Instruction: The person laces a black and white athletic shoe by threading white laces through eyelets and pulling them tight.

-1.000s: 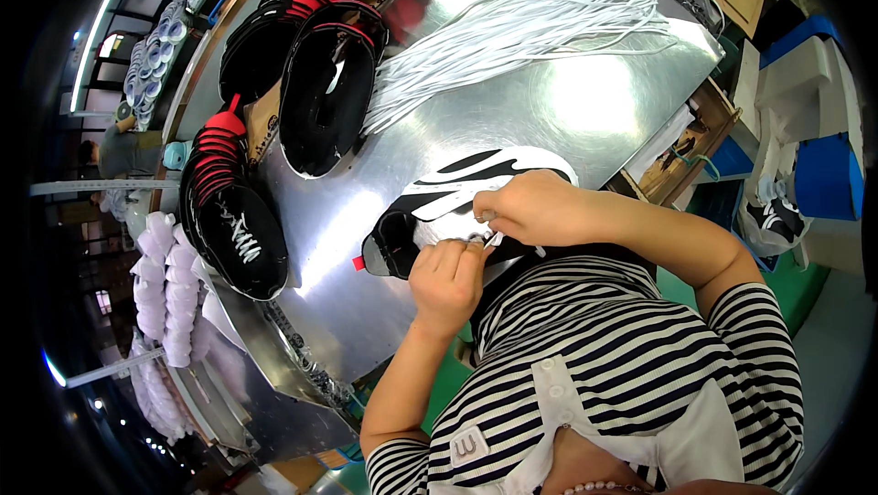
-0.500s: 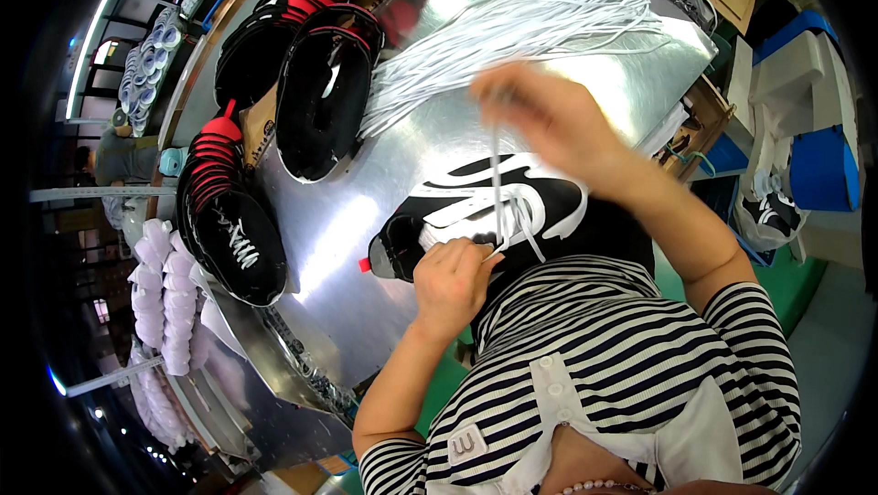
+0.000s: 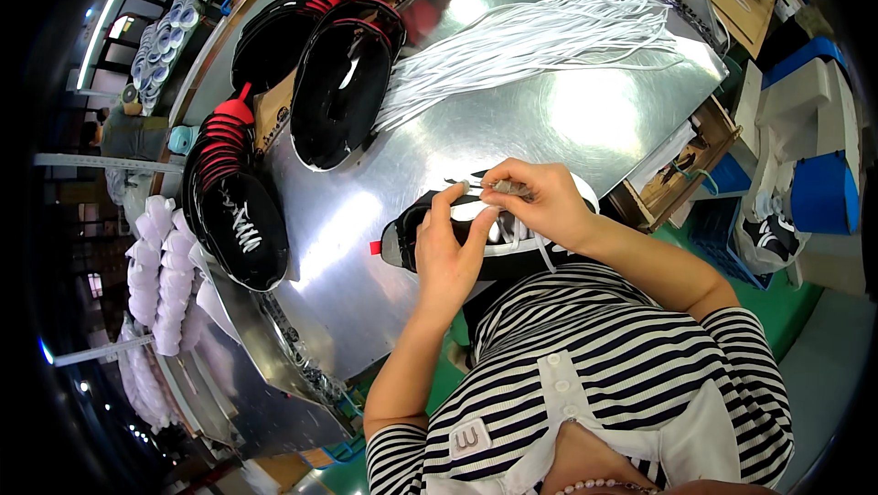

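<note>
Person wore a short-sleeved knit top with narrow black and white horizontal stripes (image 3: 631,358), filling the lower right of the frame. Sleeves ended above the elbows, the same stripes running round the cuffs at lower centre and at right. Plain white button placket (image 3: 558,385) ran down the chest, small white buttons on it. Wide white collar flaps (image 3: 704,431) spread open at the lower edge. Small white rectangular patch with a dark mark (image 3: 468,438) sat on the sleeve at lower centre. String of small pale pink beads (image 3: 594,488) showed at the bottom edge. Both forearms were bare; no gloves, rings or watch were visible on the left hand (image 3: 448,253) or right hand (image 3: 540,202).
</note>
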Demonstrator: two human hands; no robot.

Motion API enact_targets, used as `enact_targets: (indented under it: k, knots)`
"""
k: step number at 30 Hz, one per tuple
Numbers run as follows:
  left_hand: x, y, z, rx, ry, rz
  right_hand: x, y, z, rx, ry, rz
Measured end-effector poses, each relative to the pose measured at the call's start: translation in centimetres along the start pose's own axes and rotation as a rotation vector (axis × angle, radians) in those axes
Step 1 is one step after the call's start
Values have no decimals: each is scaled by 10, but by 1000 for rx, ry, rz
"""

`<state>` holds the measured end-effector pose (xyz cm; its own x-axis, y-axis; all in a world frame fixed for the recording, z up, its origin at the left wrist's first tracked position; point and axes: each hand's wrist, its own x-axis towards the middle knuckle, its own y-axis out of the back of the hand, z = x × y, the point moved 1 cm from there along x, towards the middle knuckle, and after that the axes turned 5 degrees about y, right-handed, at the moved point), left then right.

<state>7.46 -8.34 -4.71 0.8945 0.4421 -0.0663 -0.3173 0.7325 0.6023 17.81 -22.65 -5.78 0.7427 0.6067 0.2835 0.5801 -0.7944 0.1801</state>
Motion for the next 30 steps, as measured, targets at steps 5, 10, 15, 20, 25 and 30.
enact_targets:
  k: [5,10,15,20,25,30]
  knots:
    - [1,-5,9,-142,119,9,-7,14,-4,50,-3,-91]
    - [0,-5,3,-111,-11,20,-11,31,-29,-212,-60,-188]
    - [-2,-4,5,-105,6,20,-19,37,-35,-403,64,-245]
    - [-3,-4,7,-112,-4,19,-18,35,-40,-442,76,-224]
    - [-4,-4,5,-140,80,11,-17,36,-41,-234,102,-341]
    - [-5,-5,1,-96,63,46,-17,38,-38,-300,-11,-195]
